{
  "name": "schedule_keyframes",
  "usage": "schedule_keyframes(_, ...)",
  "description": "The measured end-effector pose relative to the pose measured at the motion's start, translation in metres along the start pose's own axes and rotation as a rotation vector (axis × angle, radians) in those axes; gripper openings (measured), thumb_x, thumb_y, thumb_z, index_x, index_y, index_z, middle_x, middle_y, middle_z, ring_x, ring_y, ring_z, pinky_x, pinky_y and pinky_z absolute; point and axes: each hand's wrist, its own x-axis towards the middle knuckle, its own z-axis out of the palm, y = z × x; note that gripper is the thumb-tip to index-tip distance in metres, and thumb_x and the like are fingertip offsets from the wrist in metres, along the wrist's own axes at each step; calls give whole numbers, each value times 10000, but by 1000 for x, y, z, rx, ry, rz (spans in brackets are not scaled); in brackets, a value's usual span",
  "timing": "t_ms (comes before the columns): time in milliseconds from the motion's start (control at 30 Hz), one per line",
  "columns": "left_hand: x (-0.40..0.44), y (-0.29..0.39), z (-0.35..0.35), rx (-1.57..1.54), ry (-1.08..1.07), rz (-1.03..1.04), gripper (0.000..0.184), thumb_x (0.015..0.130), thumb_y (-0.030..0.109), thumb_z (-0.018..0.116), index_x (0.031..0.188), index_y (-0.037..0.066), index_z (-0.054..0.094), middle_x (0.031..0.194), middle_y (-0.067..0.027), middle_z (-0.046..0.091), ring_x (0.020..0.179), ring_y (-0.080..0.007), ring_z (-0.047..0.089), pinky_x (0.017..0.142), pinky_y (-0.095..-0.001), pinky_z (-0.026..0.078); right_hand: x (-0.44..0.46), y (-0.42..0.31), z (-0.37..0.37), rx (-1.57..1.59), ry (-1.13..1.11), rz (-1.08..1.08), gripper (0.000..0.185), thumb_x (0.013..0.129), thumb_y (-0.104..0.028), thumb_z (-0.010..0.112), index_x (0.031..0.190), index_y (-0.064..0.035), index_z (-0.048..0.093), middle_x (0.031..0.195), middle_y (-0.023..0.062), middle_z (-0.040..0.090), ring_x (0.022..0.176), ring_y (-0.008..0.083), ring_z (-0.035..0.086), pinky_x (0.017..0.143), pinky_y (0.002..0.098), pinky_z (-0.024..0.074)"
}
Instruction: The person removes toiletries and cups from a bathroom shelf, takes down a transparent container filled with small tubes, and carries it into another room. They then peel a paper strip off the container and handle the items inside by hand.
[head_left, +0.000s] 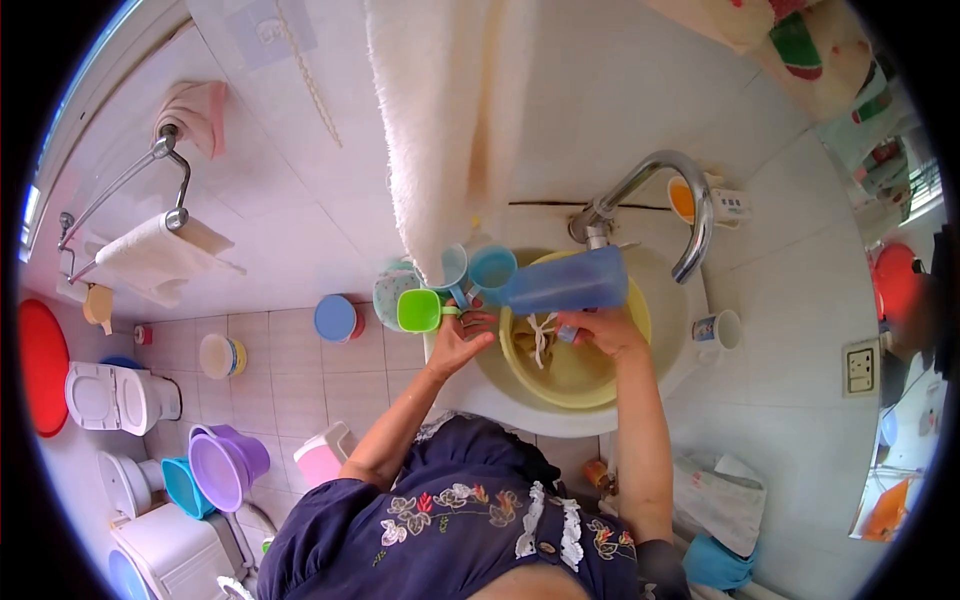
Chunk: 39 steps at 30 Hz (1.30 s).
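Note:
My right hand (pixel 600 332) grips a blue translucent plastic jug (pixel 568 282) by its lower side. The jug lies tilted sideways over a yellow basin (pixel 642 330) in the white sink. Water and a brownish cloth (pixel 535 345) with white ties are in the basin. At the sink's left edge, my left hand (pixel 464 338) has its fingers curled at the handle of a bright green cup (pixel 419 311). Close above those fingers are a blue cup (pixel 493 268) and a paler blue cup (pixel 453 264); whether the fingers touch their handles is hard to make out.
A chrome faucet (pixel 703 215) arches over the sink's right side. A white towel (pixel 430 130) hangs above the cups. On the right ledge stand a white mug (pixel 718 331) and an orange-filled cup (pixel 684 198). Purple (pixel 222 468) and teal (pixel 184 488) buckets are at lower left.

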Motion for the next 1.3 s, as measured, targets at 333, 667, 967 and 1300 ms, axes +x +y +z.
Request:
schedule_keyframes(333, 11, -10, 12, -9, 77, 41, 522, 812, 60, 574, 1218, 45, 247, 1112, -81, 431, 960, -157, 516, 825, -281, 434, 91, -21, -23, 11, 131, -119, 474, 631, -90, 738, 1043, -62, 506, 855, 61, 583, 709, 144, 574, 447, 234, 473)
schedule_keyframes(667, 12, -28, 22, -116, 251, 103, 367, 844, 55, 533, 1160, 40, 348, 1065, -73, 482, 918, -143, 534, 795, -264, 433, 146, -22, -3, -162, 374, -69, 534, 614, -6, 707, 1064, -53, 422, 834, 98, 556, 609, 183, 561, 402, 273, 465)
schedule_keyframes(967, 31, -26, 45, -146, 307, 139, 343, 868, 81, 492, 1167, 43, 329, 1053, -73, 497, 907, -157, 537, 824, -299, 429, 143, 2, -24, -59, 292, 42, 602, 652, 18, 667, 1154, -35, 339, 823, 129, 554, 626, 202, 577, 413, 283, 487)
schedule_keyframes(1300, 39, -39, 44, -79, 387, 149, 306, 884, 118, 475, 1155, 41, 355, 921, -56, 543, 839, -132, 557, 769, -273, 466, 121, -25, -8, -141, 389, -125, 681, 681, 20, 640, 1262, -90, 301, 817, 101, 536, 649, 191, 575, 448, 289, 506)
